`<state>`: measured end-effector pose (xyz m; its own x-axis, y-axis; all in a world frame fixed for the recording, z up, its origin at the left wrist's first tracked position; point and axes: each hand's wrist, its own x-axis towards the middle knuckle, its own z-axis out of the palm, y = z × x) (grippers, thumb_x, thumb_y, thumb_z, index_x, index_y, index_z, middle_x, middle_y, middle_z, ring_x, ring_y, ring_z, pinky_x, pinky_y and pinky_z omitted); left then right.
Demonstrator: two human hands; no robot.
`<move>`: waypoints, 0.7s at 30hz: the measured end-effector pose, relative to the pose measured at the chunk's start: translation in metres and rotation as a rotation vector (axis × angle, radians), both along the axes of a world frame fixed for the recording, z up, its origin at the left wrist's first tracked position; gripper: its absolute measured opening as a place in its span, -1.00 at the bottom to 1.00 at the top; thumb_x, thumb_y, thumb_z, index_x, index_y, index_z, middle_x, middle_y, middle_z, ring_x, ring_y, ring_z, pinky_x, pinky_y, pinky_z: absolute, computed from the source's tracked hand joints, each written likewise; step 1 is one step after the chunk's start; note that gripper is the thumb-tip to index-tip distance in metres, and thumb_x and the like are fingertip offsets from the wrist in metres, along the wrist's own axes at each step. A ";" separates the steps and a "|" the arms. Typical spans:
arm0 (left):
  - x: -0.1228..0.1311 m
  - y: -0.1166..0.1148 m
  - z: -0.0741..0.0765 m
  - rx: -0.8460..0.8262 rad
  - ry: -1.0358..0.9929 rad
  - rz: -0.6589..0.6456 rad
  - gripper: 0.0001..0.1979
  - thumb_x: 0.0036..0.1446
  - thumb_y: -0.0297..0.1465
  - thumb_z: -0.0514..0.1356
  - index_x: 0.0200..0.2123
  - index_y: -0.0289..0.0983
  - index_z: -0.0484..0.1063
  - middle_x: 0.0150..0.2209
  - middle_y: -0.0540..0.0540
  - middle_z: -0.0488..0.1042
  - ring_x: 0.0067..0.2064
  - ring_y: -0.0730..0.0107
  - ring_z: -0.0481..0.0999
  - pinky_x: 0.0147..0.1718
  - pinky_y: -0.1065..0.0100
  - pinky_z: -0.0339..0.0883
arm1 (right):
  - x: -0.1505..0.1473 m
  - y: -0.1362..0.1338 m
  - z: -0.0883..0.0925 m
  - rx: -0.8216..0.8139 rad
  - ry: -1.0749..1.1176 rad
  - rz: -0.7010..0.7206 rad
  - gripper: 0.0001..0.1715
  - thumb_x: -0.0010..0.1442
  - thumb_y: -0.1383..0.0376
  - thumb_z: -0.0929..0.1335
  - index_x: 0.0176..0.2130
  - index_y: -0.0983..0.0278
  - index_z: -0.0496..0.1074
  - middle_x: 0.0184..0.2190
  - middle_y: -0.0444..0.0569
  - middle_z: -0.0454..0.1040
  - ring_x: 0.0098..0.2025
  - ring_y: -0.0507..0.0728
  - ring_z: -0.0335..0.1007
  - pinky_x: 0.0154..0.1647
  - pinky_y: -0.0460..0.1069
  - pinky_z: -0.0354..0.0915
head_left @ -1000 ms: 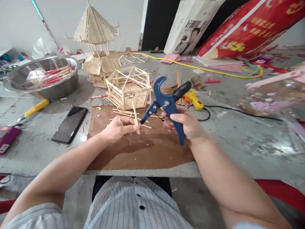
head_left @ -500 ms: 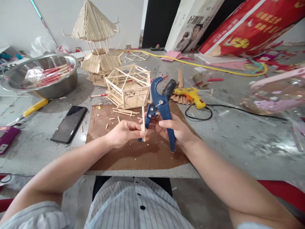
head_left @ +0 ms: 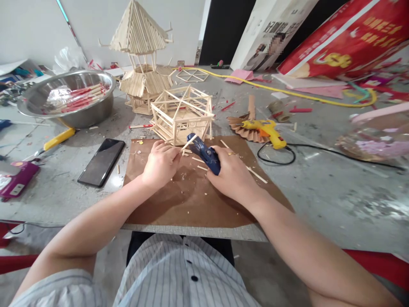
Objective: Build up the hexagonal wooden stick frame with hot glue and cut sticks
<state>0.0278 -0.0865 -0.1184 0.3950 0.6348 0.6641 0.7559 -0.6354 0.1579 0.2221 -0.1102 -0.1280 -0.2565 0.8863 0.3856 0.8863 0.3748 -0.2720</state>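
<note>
My left hand [head_left: 160, 164] is closed on a thin wooden stick [head_left: 188, 142] that slants up to the right. My right hand [head_left: 230, 172] is wrapped round the handles of a blue cutter [head_left: 206, 153], lowered close over the brown mat [head_left: 191, 200]. The cutter's head meets the stick just in front of a hexagonal stick frame [head_left: 180, 113]. Short stick offcuts lie scattered on the mat around both hands.
A stick pagoda [head_left: 140, 59] stands behind the frame. A steel bowl [head_left: 68, 98] of red-tipped sticks sits far left, a black phone [head_left: 101, 162] left of the mat, a yellow glue gun [head_left: 265, 130] with black cable to the right. Red banners lean at the back.
Both hands have dropped from mid-air onto the mat. The cutter, held upright with handles apart before, now lies low with my right hand squeezed round it at the stick.
</note>
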 end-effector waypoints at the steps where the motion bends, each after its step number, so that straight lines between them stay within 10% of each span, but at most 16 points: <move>1: 0.000 0.000 -0.001 0.017 0.015 0.006 -0.80 0.09 -0.46 0.03 -0.49 -0.31 0.42 -0.56 -0.04 0.46 -0.45 0.44 0.40 -0.16 0.28 0.25 | -0.002 0.000 -0.001 -0.009 -0.021 0.008 -0.45 -0.05 0.36 0.26 -0.01 0.43 0.21 -0.19 0.23 0.37 -0.13 0.31 0.31 -0.14 0.15 0.25; 21: 0.007 -0.001 -0.004 0.158 0.121 -0.044 -0.78 0.04 -0.50 0.05 -0.63 -0.29 0.31 -0.59 -0.03 0.40 -0.44 0.44 0.38 -0.16 0.28 0.28 | -0.004 -0.002 -0.003 -0.038 -0.123 0.050 -0.46 -0.05 0.34 0.24 -0.04 0.47 0.22 -0.23 0.22 0.39 -0.19 0.29 0.33 -0.20 0.11 0.25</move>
